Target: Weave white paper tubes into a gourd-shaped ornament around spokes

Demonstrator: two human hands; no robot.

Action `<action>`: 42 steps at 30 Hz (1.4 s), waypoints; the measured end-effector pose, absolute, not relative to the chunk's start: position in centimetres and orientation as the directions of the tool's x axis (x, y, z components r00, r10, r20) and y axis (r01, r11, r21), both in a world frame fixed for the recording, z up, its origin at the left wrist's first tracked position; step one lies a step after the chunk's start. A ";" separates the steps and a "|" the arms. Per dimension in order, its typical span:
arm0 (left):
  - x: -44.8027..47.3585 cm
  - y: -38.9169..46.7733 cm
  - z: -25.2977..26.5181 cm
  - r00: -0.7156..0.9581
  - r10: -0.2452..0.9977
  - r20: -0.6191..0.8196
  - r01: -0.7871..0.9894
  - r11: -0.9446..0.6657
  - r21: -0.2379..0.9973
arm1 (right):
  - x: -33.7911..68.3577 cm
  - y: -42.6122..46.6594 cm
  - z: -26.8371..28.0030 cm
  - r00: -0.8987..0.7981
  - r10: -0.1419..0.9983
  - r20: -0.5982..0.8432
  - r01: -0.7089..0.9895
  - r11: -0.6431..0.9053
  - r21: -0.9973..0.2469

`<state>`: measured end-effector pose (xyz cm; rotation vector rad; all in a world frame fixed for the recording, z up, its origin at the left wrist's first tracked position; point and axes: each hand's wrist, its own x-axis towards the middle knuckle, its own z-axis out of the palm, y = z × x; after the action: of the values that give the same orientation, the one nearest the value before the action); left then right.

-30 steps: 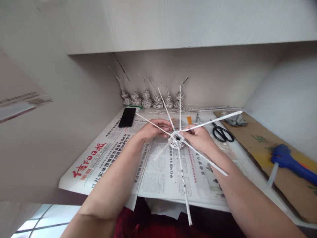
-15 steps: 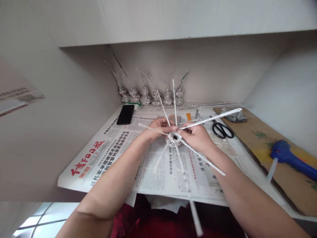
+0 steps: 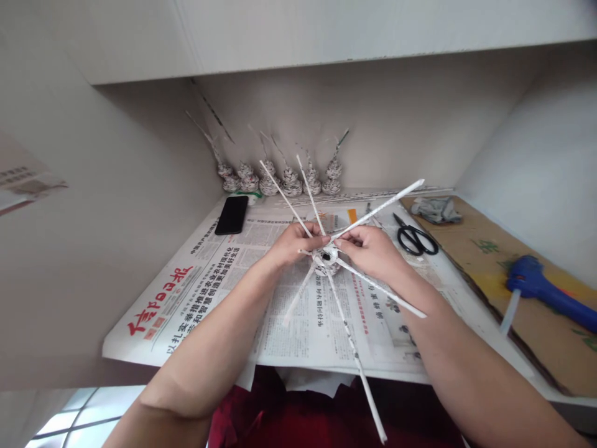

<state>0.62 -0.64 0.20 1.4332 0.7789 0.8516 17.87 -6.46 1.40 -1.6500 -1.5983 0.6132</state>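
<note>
Between my hands is a small round weaving of rolled newspaper (image 3: pixel 328 269), with a dark hole in its top and several paper sticks fanning outward. My left hand (image 3: pixel 301 242) is closed at its far left side, thumb and fingers pinching the weaving near the base of the sticks. On the other side, my right hand (image 3: pixel 366 246) pinches a paper stick (image 3: pixel 382 207) close to the rim; this stick points up to the right. A longer stick (image 3: pixel 357 361) runs down toward my lap. The fingertips partly hide the far rim.
Several gourd-shaped paper weavings (image 3: pixel 291 180) line the back wall. A black phone (image 3: pixel 232 215) lies on newspaper (image 3: pixel 205 292) at left. Black-handled scissors (image 3: pixel 416 239) rest at right, beside cardboard (image 3: pixel 485 249) bearing a crumpled cloth (image 3: pixel 437 210) and a blue glue gun (image 3: pixel 541 287). A shelf (image 3: pixel 326 37) overhangs.
The weaving has turned a little, its far sticks swinging leftward. The stick in my right hand has tilted up more steeply. Both hands stay at the rim.
</note>
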 end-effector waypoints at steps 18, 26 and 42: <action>0.8 0.1 0.3 0.139 0.985 0.103 -0.203 -0.074 0.976 | 17.9 -6.4 2.1 0.151 0.988 -0.016 0.156 -0.040 -0.987; 1.4 -0.2 -0.2 0.121 0.978 0.171 -0.230 -0.140 0.963 | 16.3 -6.6 1.6 0.076 0.990 0.116 -0.058 0.120 -0.991; 2.6 -0.7 -1.5 0.096 0.985 0.142 -0.167 -0.124 0.978 | 14.5 -5.4 -1.2 0.327 0.943 -0.066 -0.386 0.070 -0.920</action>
<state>2.56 -0.66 -1.48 1.2334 0.9458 1.2972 14.46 -5.41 -1.22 -1.0527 -0.6731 1.1222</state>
